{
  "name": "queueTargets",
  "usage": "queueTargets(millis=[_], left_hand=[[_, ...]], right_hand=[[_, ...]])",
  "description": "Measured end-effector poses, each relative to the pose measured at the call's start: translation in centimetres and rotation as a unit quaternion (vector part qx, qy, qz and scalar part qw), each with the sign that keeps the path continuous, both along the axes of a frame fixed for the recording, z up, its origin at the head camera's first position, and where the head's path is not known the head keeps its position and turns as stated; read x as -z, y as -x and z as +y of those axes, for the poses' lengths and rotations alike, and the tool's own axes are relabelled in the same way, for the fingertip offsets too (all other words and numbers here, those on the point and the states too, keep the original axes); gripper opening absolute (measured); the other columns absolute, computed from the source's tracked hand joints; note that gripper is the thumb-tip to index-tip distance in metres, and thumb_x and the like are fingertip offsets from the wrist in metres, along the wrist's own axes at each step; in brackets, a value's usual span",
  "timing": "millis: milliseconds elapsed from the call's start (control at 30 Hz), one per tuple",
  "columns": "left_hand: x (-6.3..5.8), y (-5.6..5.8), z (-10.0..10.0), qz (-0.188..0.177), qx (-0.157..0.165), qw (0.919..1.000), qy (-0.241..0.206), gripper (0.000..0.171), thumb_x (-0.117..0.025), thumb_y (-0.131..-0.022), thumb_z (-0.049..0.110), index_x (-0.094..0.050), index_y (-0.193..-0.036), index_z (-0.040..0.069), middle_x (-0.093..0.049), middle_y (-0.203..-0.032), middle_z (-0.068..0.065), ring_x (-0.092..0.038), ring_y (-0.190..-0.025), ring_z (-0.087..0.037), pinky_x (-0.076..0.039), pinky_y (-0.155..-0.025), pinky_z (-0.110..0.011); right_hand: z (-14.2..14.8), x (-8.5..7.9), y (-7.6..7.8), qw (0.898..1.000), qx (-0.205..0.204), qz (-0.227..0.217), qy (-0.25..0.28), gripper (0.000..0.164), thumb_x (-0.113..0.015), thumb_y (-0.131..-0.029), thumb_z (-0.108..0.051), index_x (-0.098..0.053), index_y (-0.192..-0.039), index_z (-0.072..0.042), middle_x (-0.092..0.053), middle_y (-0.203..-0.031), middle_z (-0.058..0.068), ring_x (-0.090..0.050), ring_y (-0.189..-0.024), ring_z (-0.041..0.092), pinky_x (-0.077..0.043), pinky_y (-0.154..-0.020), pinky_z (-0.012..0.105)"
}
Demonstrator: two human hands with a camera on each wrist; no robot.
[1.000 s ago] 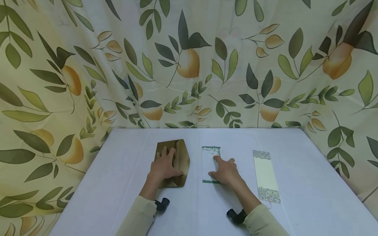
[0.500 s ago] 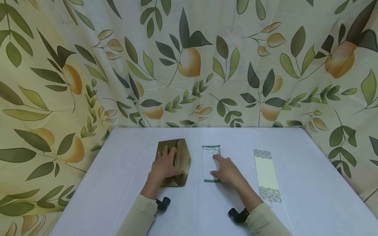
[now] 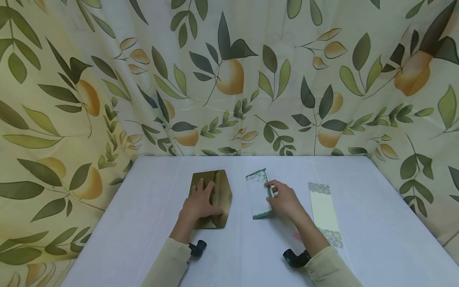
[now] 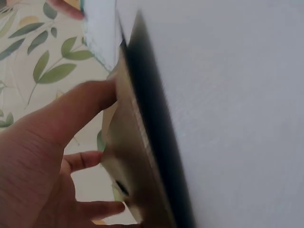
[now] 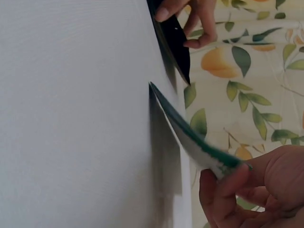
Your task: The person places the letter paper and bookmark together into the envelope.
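Observation:
My left hand (image 3: pixel 198 202) rests with spread, mostly straight fingers on a gold-brown envelope (image 3: pixel 223 190). In the left wrist view, the thumb and fingertips touch the envelope (image 4: pixel 130 137), whose near edge stands off the cloth. To its right, my right hand (image 3: pixel 286 199) pinches the right edge of a white card (image 3: pixel 259 195) with green leafy borders at both ends. The card is tilted, its gripped side raised. From the right wrist view, thumb and fingers hold the card (image 5: pixel 192 142) by one end while its far corner is low, near the white surface.
A long cream card (image 3: pixel 324 211) with patterned grey-green ends lies right of my right hand, partly behind the forearm. A small pink spot (image 3: pixel 297 235) shows beside that forearm. The white-covered table (image 3: pixel 143 223) meets a leaf-and-fruit patterned curtain (image 3: pixel 229 119) at its back edge.
The right fingers, earlier laid on the flat white card, now pinch its right edge. The card has lifted on that side and turned slightly. My left hand and the envelope stay in place.

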State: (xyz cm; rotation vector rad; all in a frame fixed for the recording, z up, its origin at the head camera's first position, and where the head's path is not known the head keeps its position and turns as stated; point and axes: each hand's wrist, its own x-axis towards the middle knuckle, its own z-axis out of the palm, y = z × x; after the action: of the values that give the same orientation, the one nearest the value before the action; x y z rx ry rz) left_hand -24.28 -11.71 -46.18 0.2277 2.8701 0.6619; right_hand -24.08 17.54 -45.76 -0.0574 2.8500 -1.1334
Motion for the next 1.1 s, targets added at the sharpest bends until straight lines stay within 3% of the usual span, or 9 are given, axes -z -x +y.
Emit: queueTargets(millis=[133, 333, 633, 867, 1100], left_hand=[[-0.2, 0.0, -0.5, -0.020, 0.012, 0.9996, -0.013, 0.097, -0.093, -0.074, 0.046, -0.039, -0.150, 0.020, -0.010, -0.165, -0.034, -0.018, -0.144, -0.063, -0.049, -0.088, -0.067], [-0.4, 0.0, -1.0, -0.024, 0.035, 0.9987, -0.029, 0.096, -0.097, -0.070, 0.039, -0.039, -0.144, 0.018, -0.009, -0.162, -0.040, -0.019, -0.137, -0.072, -0.031, -0.102, -0.077], [-0.4, 0.2, -0.9, -0.027, 0.025, 0.9989, -0.030, 0.097, -0.098, -0.068, 0.037, -0.039, -0.143, 0.018, -0.006, -0.163, -0.039, -0.017, -0.132, -0.079, -0.045, -0.085, -0.076], [-0.6, 0.2, -0.5, -0.015, 0.030, 0.9994, 0.010, 0.096, -0.098, -0.066, 0.042, -0.040, -0.140, 0.021, -0.013, -0.164, -0.035, -0.026, -0.134, -0.072, -0.046, -0.087, -0.070], [-0.9, -0.1, -0.1, -0.011, 0.028, 0.9994, 0.016, 0.098, -0.099, -0.065, 0.039, -0.040, -0.141, 0.023, -0.013, -0.166, -0.030, -0.032, -0.135, -0.065, -0.049, -0.078, -0.065]], right_hand=[[0.3, -0.1, 0.1, 1.000, 0.004, 0.011, 0.011, 0.041, -0.074, -0.093, -0.002, -0.063, -0.133, -0.002, -0.064, -0.112, 0.018, -0.063, -0.091, 0.028, -0.052, -0.067, 0.037], [0.3, -0.3, -0.1, 1.000, 0.005, -0.003, 0.005, 0.032, -0.071, -0.093, 0.001, -0.065, -0.124, -0.003, -0.061, -0.113, 0.018, -0.059, -0.093, 0.029, -0.051, -0.068, 0.036], [0.4, -0.6, -0.1, 1.000, -0.012, 0.001, 0.000, 0.026, -0.071, -0.094, -0.001, -0.066, -0.119, -0.005, -0.061, -0.112, 0.017, -0.059, -0.091, 0.028, -0.050, -0.067, 0.036], [0.1, -0.9, 0.0, 0.999, -0.014, 0.019, 0.028, 0.027, -0.072, -0.094, -0.003, -0.066, -0.121, -0.004, -0.063, -0.117, 0.015, -0.061, -0.091, 0.026, -0.051, -0.070, 0.036], [0.1, -1.0, 0.0, 0.998, -0.006, 0.030, 0.051, 0.028, -0.072, -0.095, -0.004, -0.066, -0.122, -0.004, -0.062, -0.119, 0.016, -0.063, -0.092, 0.026, -0.053, -0.070, 0.036]])
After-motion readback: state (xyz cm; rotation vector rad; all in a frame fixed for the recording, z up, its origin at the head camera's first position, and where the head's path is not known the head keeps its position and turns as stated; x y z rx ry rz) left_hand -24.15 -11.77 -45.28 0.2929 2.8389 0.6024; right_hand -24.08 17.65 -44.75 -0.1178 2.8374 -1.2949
